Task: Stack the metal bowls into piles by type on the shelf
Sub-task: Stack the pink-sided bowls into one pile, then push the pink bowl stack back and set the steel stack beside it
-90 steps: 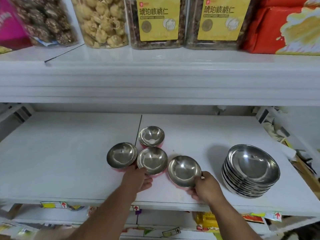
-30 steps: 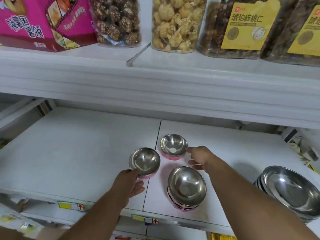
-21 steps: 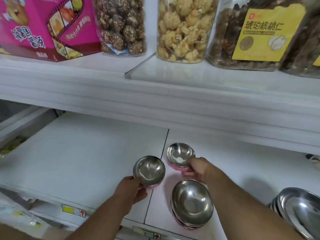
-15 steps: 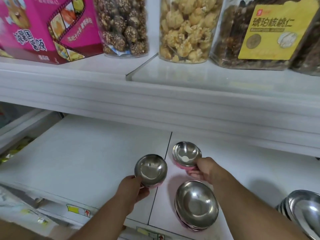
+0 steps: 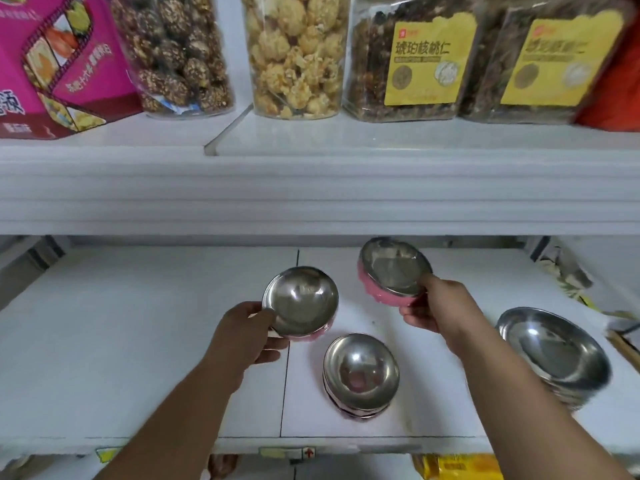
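Note:
My left hand [image 5: 242, 336] grips a small pink-sided metal bowl [image 5: 300, 301] by its near rim, lifted above the white shelf [image 5: 138, 341]. My right hand [image 5: 438, 306] holds a second small pink bowl [image 5: 393, 270] raised and tilted toward me. Between and below both hands a short pile of the same small pink bowls [image 5: 360, 374] rests on the shelf near its front edge. At the right stands a pile of larger, wider all-metal bowls [image 5: 554, 353].
An upper shelf edge [image 5: 311, 192] hangs just above the raised bowls, carrying jars of snacks [image 5: 294, 53], labelled nut tubs [image 5: 415, 60] and a pink box [image 5: 59, 64]. Clutter lies at the far right end [image 5: 571, 282]. A seam [image 5: 289, 341] splits the shelf board.
Both hands have lifted their small pink bowls off the shelf; the right one rose higher and tilted. Three seconds ago the bowls lay apart; two now form a pile.

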The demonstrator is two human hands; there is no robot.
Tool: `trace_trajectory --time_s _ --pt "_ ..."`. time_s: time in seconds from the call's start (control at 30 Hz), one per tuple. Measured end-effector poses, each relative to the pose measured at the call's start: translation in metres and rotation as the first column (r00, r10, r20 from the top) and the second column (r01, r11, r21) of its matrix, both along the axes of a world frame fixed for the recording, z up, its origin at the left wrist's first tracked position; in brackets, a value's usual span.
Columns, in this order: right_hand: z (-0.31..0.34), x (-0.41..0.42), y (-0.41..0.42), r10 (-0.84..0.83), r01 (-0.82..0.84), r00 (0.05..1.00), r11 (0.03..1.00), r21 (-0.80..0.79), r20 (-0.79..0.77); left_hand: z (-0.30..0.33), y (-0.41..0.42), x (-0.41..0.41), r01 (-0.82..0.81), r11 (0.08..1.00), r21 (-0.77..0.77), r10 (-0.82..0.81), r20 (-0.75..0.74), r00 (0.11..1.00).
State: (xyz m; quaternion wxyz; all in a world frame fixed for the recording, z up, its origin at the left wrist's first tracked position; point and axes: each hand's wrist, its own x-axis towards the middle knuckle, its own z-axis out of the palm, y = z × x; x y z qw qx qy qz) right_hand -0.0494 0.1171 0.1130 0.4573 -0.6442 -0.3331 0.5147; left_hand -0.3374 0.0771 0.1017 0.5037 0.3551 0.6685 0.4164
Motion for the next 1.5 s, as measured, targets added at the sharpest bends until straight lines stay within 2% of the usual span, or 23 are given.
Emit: trace_trajectory --time_s 0.27,0.43,0.63,0.8,1.03,1.17,1.27,1.33,1.4,1.5 --pt "0.02 0.018 -0.06 -0.043 0.037 0.997 0.996 0.077 0.066 0.015 -0.008 0.044 0.289 0.956 -0.051 -0.293 -0.131 0.947" --pt "0.02 0.017 -0.071 -0.033 0.024 0.996 0.994 0.106 0.085 0.004 -0.007 0.055 0.374 0.92 -0.117 -0.391 -0.205 0.897" --pt "0.005 0.0 -0.08 0.072 -0.076 0.989 0.997 0.026 0.131 -0.01 -0.009 0.059 0.458 0.863 -0.212 -0.5 -0.234 0.834" --pt "-0.008 -0.01 -0.086 0.141 -0.136 0.975 0.99 -0.037 0.171 -0.017 -0.012 0.055 0.457 0.868 -0.196 -0.495 -0.253 0.831" --pt "-0.024 -0.026 -0.09 0.195 -0.183 0.949 0.981 -0.07 0.248 -0.027 -0.018 0.049 0.392 0.91 -0.134 -0.413 -0.206 0.887" --pt "-0.031 -0.029 -0.092 0.152 -0.14 0.917 0.988 -0.06 0.368 -0.038 -0.023 0.045 0.366 0.928 -0.065 -0.372 -0.189 0.909" --pt "-0.035 -0.029 -0.098 0.049 -0.051 0.916 0.999 -0.006 0.399 -0.054 -0.027 0.04 0.296 0.955 -0.023 -0.297 -0.096 0.95" --pt "-0.044 -0.03 -0.1 -0.046 0.045 0.938 0.999 0.011 0.344 -0.069 -0.03 0.038 0.245 0.969 -0.021 -0.245 -0.004 0.969" --pt "-0.058 -0.031 -0.099 -0.075 0.088 0.979 0.995 -0.056 0.191 -0.082 -0.032 0.037 0.22 0.975 -0.041 -0.214 0.116 0.97" --pt "-0.081 -0.037 -0.099 -0.067 0.055 0.996 0.98 -0.191 -0.061 -0.092 -0.036 0.041 0.231 0.971 -0.064 -0.203 0.293 0.934"
